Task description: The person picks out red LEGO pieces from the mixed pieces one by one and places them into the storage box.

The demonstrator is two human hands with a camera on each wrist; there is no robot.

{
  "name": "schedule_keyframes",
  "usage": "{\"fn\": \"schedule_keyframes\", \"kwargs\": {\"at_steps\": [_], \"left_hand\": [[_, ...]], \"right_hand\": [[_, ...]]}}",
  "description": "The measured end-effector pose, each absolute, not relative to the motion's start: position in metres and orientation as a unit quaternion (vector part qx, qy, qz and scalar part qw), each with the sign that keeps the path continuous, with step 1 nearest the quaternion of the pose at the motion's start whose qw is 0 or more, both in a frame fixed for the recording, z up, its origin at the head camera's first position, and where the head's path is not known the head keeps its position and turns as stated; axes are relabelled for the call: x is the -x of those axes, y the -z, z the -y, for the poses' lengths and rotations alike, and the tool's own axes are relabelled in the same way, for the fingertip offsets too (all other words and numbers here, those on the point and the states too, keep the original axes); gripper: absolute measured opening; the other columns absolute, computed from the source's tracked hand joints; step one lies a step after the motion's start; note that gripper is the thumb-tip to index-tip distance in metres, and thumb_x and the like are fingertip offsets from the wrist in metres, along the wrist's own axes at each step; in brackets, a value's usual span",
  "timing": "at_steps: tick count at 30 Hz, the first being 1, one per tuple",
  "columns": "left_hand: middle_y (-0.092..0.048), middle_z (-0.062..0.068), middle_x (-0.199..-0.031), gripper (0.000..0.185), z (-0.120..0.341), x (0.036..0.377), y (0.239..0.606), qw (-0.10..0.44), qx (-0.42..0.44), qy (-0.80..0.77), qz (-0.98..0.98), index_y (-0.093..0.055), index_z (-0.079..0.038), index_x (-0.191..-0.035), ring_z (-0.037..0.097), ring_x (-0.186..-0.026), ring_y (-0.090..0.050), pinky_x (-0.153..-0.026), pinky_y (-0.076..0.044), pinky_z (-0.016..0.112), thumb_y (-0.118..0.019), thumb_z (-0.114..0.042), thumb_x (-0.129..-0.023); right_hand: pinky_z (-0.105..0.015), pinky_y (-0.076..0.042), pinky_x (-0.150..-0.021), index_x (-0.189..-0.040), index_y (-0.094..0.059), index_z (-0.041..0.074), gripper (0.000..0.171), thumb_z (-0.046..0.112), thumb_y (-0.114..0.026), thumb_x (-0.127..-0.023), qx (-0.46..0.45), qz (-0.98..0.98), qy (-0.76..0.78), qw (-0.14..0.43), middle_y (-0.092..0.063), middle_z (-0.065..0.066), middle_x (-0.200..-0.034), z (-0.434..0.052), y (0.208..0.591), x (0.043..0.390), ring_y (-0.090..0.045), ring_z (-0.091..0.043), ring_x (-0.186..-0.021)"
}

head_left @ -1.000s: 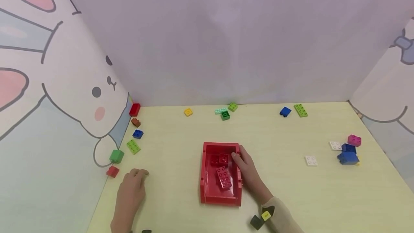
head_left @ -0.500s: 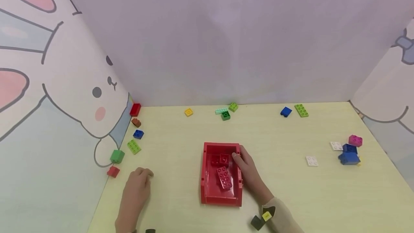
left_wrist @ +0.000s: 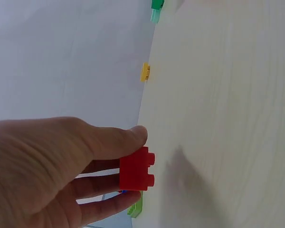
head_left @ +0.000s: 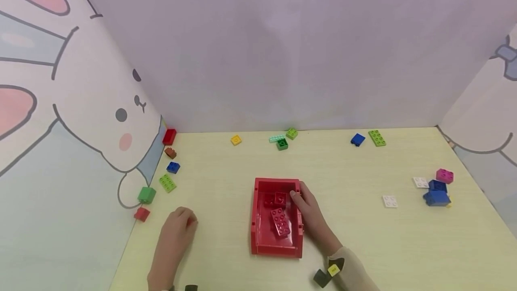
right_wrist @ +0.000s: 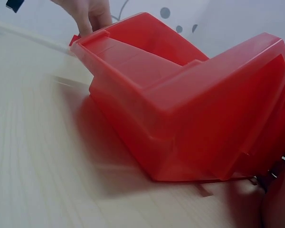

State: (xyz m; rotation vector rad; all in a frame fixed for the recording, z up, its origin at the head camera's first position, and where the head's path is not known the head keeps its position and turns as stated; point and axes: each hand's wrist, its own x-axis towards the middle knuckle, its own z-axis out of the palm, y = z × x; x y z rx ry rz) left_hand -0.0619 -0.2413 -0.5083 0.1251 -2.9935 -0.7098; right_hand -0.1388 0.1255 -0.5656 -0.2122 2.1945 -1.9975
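- A person's right hand [head_left: 308,212] grips the right wall of a red bin [head_left: 258,237] on the pale counter [head_left: 363,237], thumb hooked over the rim, apparently to keep the bin from sliding.
- Two red bricks [head_left: 278,217] already lie inside the bin, one small and square toward its far end, one longer and tilted nearer the middle.
- The left hand [head_left: 177,232], left of the bin and apart from it, pinches a small red brick [left_wrist: 135,169] between thumb and fingers just above the counter; the wrist view shows the grip plainly.
- Bare counter lies between that hand and the bin's left wall, and the bin's top is open.
- Another red block [head_left: 142,213] sits farther left of the bin, against the rabbit-printed side panel [head_left: 81,147], beside a green cube [head_left: 146,195].
- Beyond the bin, a yellow piece [head_left: 236,139] and green pieces [head_left: 282,140] line the back wall; well to the bin's right stands a blue and pink cluster [head_left: 438,190].
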Motion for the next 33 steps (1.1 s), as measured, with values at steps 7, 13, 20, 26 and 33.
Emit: {"fn": "schedule_keyframes", "kwargs": {"at_steps": [7,13,20,26,33], "left_hand": [[-0.069,0.007,-0.106,0.006,0.234,0.063,0.503,0.023,-0.039,0.239,0.970,-0.072,-0.010,-0.097,0.022,-0.095,-0.062,-0.090,-0.057,0.044,-0.077,-0.009,-0.093],[-0.069,0.007,-0.111,0.011,0.231,0.063,0.500,0.023,-0.036,0.246,0.968,-0.072,-0.010,-0.102,0.024,-0.101,-0.063,-0.094,-0.058,0.046,-0.077,-0.008,-0.093],[-0.072,0.004,-0.120,0.021,0.225,0.064,0.496,0.013,-0.032,0.311,0.950,-0.073,-0.017,-0.112,0.020,-0.107,-0.066,-0.097,-0.060,0.044,-0.078,-0.010,-0.093],[-0.073,0.001,-0.120,0.025,0.224,0.068,0.500,0.006,-0.034,0.367,0.929,-0.072,-0.017,-0.118,0.017,-0.110,-0.067,-0.095,-0.062,0.038,-0.077,-0.011,-0.094],[-0.074,0.002,-0.122,0.029,0.220,0.069,0.499,0.006,-0.038,0.400,0.916,-0.071,-0.014,-0.123,0.019,-0.113,-0.068,-0.096,-0.062,0.036,-0.076,-0.010,-0.095]], "right_hand": [[-0.032,-0.057,-0.106,-0.146,-0.046,0.029,0.044,0.041,-0.057,-0.105,0.071,-0.735,0.669,0.083,-0.061,0.002,-0.141,-0.126,0.564,0.137,-0.059,-0.024,-0.134],[-0.032,-0.057,-0.105,-0.145,-0.046,0.028,0.044,0.041,-0.057,-0.105,0.069,-0.733,0.671,0.085,-0.061,0.002,-0.140,-0.126,0.565,0.137,-0.059,-0.024,-0.133],[-0.026,-0.054,-0.105,-0.146,-0.047,0.024,0.043,0.039,-0.053,-0.107,0.077,-0.741,0.662,0.077,-0.062,-0.003,-0.140,-0.127,0.567,0.139,-0.059,-0.024,-0.131],[-0.023,-0.053,-0.104,-0.146,-0.047,0.023,0.043,0.040,-0.052,-0.107,0.081,-0.743,0.660,0.078,-0.062,-0.003,-0.140,-0.128,0.566,0.141,-0.058,-0.024,-0.131],[-0.028,-0.054,-0.107,-0.146,-0.047,0.025,0.043,0.040,-0.054,-0.107,0.075,-0.742,0.662,0.079,-0.062,0.000,-0.140,-0.127,0.565,0.139,-0.058,-0.023,-0.132]]}}
